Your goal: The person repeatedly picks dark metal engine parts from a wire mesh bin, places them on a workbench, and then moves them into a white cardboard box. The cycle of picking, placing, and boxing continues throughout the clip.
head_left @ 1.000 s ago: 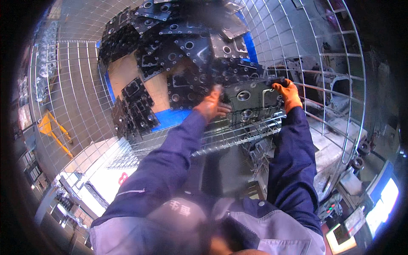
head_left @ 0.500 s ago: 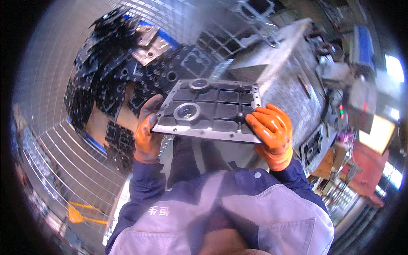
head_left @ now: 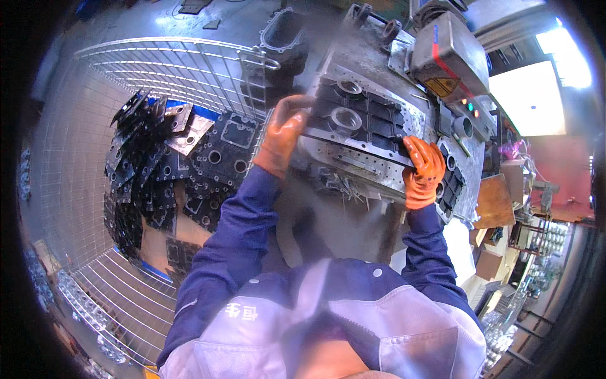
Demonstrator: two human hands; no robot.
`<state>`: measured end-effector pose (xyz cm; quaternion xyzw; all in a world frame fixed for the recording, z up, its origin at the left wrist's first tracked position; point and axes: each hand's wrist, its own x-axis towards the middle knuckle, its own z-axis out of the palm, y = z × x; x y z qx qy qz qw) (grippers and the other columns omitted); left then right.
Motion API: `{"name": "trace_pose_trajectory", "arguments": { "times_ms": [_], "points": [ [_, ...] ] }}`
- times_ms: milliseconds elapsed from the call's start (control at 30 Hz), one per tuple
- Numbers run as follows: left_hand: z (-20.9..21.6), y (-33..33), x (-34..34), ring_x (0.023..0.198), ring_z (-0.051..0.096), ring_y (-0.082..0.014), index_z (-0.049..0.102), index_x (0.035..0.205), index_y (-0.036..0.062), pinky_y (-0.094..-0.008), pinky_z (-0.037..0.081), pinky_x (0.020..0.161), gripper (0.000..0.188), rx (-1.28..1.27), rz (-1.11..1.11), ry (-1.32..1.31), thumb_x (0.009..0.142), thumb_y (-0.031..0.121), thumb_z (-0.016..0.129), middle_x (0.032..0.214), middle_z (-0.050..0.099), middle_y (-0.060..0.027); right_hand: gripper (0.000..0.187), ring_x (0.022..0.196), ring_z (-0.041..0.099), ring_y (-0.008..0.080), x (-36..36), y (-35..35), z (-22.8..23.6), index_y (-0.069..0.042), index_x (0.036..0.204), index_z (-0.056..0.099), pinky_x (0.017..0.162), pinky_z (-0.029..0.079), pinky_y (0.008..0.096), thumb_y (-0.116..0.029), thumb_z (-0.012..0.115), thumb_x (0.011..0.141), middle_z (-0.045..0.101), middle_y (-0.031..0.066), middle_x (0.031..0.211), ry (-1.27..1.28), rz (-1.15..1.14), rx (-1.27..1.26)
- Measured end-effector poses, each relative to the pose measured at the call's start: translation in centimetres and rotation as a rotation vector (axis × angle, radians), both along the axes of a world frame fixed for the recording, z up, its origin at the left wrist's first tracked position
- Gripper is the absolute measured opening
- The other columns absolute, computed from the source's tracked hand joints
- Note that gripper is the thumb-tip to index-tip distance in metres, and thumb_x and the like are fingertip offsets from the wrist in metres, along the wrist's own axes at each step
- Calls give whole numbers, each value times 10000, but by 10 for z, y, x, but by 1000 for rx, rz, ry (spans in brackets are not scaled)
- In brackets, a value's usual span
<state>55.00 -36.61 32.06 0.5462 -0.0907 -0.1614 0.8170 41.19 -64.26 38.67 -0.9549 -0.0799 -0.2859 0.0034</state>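
Between my two hands is a black rectangular metal cover plate (head_left: 372, 123) with bare silver edges, two round ringed holes and raised ribs. My left hand (head_left: 284, 135), in an orange glove darkened at the fingers, grips its left end. Closed on the near right corner is my right hand (head_left: 423, 169), also in an orange glove. The plate is over a drilled metal worktable (head_left: 363, 165), slightly tilted; whether it touches the top I cannot tell.
A wire cage (head_left: 183, 45) on the left holds a heap of black metal plates (head_left: 148, 170). Beyond the table's right side stands a grey boxy machine head (head_left: 445, 54) with lit buttons, beside a bright screen (head_left: 529, 98). Another black plate (head_left: 449, 183) lies right of my right hand.
Both hands have carried the cover plate rightward and away from my body, from beside the cage to over the worktable. My view has turned toward the table.
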Motion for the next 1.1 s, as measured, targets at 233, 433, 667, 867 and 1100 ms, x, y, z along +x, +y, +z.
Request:
{"name": "trace_pose_trajectory", "arguments": {
  "times_ms": [233, 433, 667, 867, 1100],
  "points": [
    [-50, -22, -2, 917, 509, -59, 465, 1418, 97, -215, 428, 809, 501, 273, -69, -215, 927, 11, 511, 1160, 595, -4, 503, 1001, 643, 272, -32, -26, -82, -136, 1209, 624, 906, 511, 435, 32, 585, 736, 663, 73, 1156, 72, -84, -1],
    [-74, -22, 14, 1103, 611, -307, 360, 1490, 105, -385, 480, 932, 635, 854, -43, -477, 889, 84, 562, 1246, 613, -207, 244, 1010, 634, 249, -38, -16, -114, -132, 1153, 655, 909, 495, 402, -142, 495, 969, 653, 53, 1167, 113, -212, 32],
    [-18, -53, 23, 970, 667, -425, 558, 1255, 59, -495, 528, 846, 459, 1614, -296, -462, 908, 357, 599, 1031, 692, -213, 356, 1025, 629, 334, -38, -15, -93, -77, 1226, 615, 907, 488, 436, -255, 599, 917, 662, 126, 1148, 165, -469, 292],
    [13, -64, 25, 994, 661, -420, 657, 1054, 17, -461, 516, 882, 449, 1679, -350, -399, 891, 432, 604, 1064, 683, -243, 635, 1028, 615, 398, -13, -8, -85, -48, 1313, 535, 898, 469, 493, -481, 621, 856, 660, 221, 1104, 514, -682, 475],
    [-71, -39, 23, 898, 679, -366, 686, 1035, 16, -429, 518, 784, 352, 1135, -42, -288, 836, 304, 724, 946, 704, -217, 597, 1042, 609, 382, -15, -9, -121, -84, 1319, 545, 908, 478, 474, -383, 684, 821, 647, 197, 1141, 318, -654, 537]
  ]
}}
